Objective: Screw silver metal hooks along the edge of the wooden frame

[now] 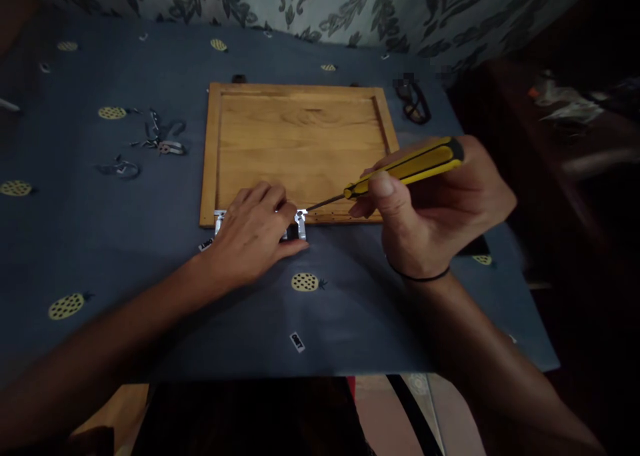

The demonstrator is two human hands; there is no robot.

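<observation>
A framed wooden panel lies flat on the table. At its near edge sits a shiny metal bracket, mostly covered by my left hand. The fingers of that hand curl over the bracket from above, and the thumb is on the near side. In my right hand is a screwdriver with a yellow and black handle, held aslant. Its tip meets the bracket's right end, but whether it sits in a screw is too small to tell.
Left of the panel lies a small heap of metal hardware, with another dark piece nearby. Dark glasses rest beyond the panel's right corner. A blue pineapple-print cloth covers the table; a patterned curtain hangs behind.
</observation>
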